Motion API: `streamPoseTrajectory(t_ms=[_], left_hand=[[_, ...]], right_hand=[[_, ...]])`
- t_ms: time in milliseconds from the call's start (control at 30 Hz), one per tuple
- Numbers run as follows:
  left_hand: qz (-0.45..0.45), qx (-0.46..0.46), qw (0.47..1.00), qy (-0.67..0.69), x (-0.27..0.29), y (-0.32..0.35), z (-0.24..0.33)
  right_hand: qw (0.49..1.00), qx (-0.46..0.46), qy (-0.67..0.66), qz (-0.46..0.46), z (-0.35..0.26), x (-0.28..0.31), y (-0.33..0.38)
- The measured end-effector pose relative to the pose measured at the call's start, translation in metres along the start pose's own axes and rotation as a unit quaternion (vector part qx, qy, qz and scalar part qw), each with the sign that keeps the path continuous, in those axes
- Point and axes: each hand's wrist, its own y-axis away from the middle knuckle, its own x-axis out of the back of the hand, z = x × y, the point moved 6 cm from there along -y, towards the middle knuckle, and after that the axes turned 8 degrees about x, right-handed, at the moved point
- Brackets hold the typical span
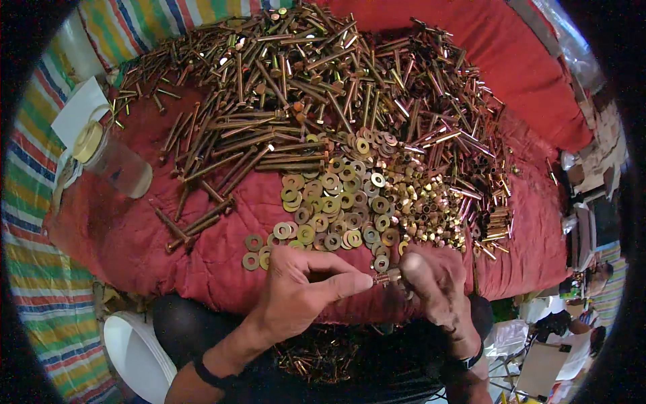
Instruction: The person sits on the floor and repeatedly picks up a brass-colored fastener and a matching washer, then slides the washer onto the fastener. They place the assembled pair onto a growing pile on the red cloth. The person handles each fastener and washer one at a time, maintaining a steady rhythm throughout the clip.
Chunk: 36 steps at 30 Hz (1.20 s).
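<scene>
My left hand (299, 291) pinches one end of a short threaded bolt (383, 277) between thumb and forefinger. My right hand (436, 288) closes on the bolt's other end, where a wider metal piece, perhaps a nut, shows beside the thumb. Both hands meet at the near edge of a red padded cloth (222, 269). Just beyond them lies a spread of flat washers (330, 202). Beside the washers, to the right, is a heap of small brass-coloured nuts (431, 209). The right fingertips are partly hidden behind the thumb.
A large pile of long bolts (269, 87) covers the far side. Shorter metal sleeves (496, 222) lie at the right. A lidded clear jar (121, 165) stands at the left. More metal pieces (319, 357) sit below my hands, and a white basin (134, 357) is at lower left.
</scene>
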Motion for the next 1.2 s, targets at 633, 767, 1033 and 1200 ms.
streamPoseTrajectory(t_ms=[633, 767, 1033, 1200], left_hand=[[-0.036, 0.106, 0.979, 0.169, -0.003, -0.003, -0.018], [-0.045, 0.126, 0.969, 0.207, -0.003, -0.001, -0.02], [-0.057, 0.136, 0.963, 0.227, -0.01, -0.003, -0.024], [-0.055, 0.155, 0.956, 0.245, -0.005, -0.001, -0.022]], right_hand=[[0.995, -0.008, -0.091, 0.047, 0.003, 0.007, -0.005], [0.987, 0.154, -0.046, 0.019, -0.009, 0.005, -0.01], [0.984, -0.05, -0.157, 0.06, 0.0, 0.001, -0.002], [0.995, 0.089, -0.041, 0.026, -0.008, 0.006, -0.008]])
